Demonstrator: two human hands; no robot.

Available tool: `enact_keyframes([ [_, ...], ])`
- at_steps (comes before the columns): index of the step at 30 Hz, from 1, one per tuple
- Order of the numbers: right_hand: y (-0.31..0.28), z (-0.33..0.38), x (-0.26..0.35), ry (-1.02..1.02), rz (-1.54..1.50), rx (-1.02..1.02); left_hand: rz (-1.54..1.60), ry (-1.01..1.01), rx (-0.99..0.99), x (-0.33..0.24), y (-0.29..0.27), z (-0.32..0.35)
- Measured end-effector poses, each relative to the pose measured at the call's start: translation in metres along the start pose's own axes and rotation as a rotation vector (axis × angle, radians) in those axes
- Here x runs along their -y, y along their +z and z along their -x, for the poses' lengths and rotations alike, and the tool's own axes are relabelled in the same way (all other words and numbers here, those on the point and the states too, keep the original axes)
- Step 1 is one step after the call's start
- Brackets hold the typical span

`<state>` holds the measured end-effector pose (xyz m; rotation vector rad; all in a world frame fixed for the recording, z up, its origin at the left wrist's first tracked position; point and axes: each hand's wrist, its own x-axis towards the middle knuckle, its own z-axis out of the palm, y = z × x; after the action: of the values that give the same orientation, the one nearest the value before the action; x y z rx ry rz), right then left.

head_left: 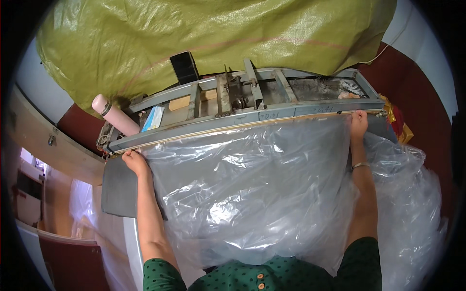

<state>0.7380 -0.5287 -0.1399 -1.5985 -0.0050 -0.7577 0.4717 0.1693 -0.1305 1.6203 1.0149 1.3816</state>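
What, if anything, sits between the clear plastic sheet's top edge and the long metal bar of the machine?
Nothing visible. The left hand and right hand hold the clear plastic sheet by its top corners, its edge lying right along the metal bar. The pink bottle and blue-white packet sit behind the bar, off the sheet.

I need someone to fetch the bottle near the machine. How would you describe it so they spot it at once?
Find the long grey metal frame in front of the green woven sack. At the frame's left end, a pale pink cylindrical bottle lies tilted: the only pink, round thing there.
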Motion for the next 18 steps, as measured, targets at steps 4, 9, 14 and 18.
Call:
enact_keyframes([
  [4,0.005,0.001,0.006,0.059,0.029,0.030,0.389,-0.297,0.291,0.006,-0.030,-0.008],
  [9,0.001,0.013,0.022,-0.120,0.345,0.126,-0.225,0.203,0.344,-0.006,-0.052,0.030],
  [14,-0.016,0.062,0.092,-0.419,0.330,0.162,-0.312,0.378,0.284,-0.015,-0.065,0.043],
  [18,-0.127,0.090,0.092,-0.237,0.355,0.117,-0.156,0.345,0.403,-0.033,-0.070,0.079],
])
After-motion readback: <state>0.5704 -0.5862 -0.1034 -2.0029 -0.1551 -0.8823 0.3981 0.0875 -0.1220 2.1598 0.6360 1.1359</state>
